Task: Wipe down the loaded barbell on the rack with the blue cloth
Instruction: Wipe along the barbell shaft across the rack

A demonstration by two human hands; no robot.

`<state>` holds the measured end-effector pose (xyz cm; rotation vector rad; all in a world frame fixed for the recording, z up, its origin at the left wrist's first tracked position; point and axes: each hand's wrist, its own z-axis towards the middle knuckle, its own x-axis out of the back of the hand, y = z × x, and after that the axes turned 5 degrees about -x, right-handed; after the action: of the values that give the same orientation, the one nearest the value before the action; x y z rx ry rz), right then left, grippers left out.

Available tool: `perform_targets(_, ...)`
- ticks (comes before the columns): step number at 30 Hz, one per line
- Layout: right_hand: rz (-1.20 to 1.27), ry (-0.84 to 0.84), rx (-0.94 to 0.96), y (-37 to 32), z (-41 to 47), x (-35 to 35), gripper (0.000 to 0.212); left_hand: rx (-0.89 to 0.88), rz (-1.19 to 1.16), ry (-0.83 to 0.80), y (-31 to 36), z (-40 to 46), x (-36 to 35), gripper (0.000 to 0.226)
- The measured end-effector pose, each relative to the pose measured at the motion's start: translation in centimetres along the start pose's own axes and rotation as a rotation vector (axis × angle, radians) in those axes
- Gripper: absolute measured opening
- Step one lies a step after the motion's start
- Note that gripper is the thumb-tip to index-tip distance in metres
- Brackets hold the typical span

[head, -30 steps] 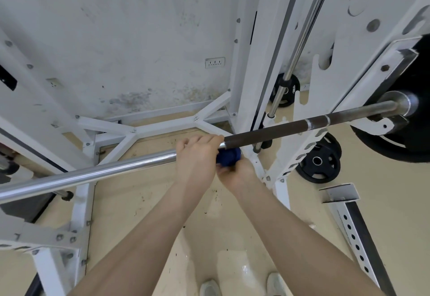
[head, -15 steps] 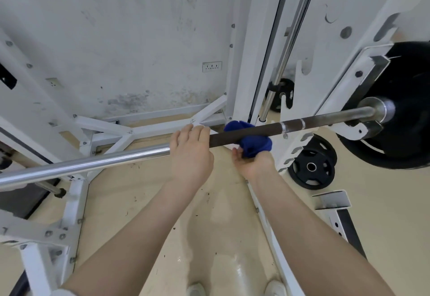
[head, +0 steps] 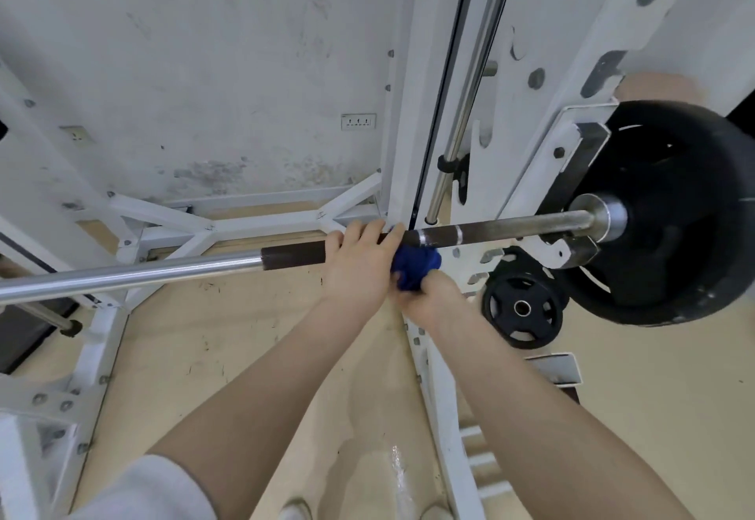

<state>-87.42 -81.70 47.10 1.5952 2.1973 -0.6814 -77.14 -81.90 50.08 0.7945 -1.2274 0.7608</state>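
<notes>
The barbell (head: 502, 231) lies across the white rack (head: 543, 152), chrome on its left stretch and dark and knurled in the middle. A large black plate (head: 674, 213) is loaded on its right end. My left hand (head: 357, 266) grips the dark section from above. Right beside it, my right hand (head: 425, 299) holds the bunched blue cloth (head: 414, 268) up against the underside of the bar. The two hands touch.
A smaller black plate (head: 521, 309) leans near the rack's base on the beige floor. A chrome guide rod (head: 470, 90) runs up the upright behind the bar. White frame struts (head: 212, 229) cross the floor at the back wall. My shoes show at the bottom edge.
My left hand slid right along the bar onto the dark knurled part. The cloth in my right hand moved from a gap away to close against the left hand.
</notes>
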Motion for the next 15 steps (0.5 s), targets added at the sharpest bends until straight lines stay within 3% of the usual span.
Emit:
perform_targets(3,-0.002,-0.019,0.048,-3.3,0.1,2.0,0.02,-0.03,0.027,0.002,0.5,0.6,-0.4,0.053)
perform_targets(5,0.137,-0.02,0.158,-6.0,0.0,3.5,0.028,-0.039,0.023,0.003,0.6,0.5,-0.8,0.055)
perform_targets(8,0.129,-0.131,0.261,-7.0,-0.3,4.0,0.019,-0.003,0.023,0.082,0.7,0.3,-1.5,0.055)
perform_targets(11,0.153,-0.253,0.275,-4.3,-1.2,2.7,0.042,0.01,0.0,0.082,1.1,0.2,-1.7,0.055)
perform_targets(15,0.184,-0.213,0.272,-3.4,-1.7,1.9,0.015,0.048,-0.011,0.093,1.5,0.8,-1.6,0.05)
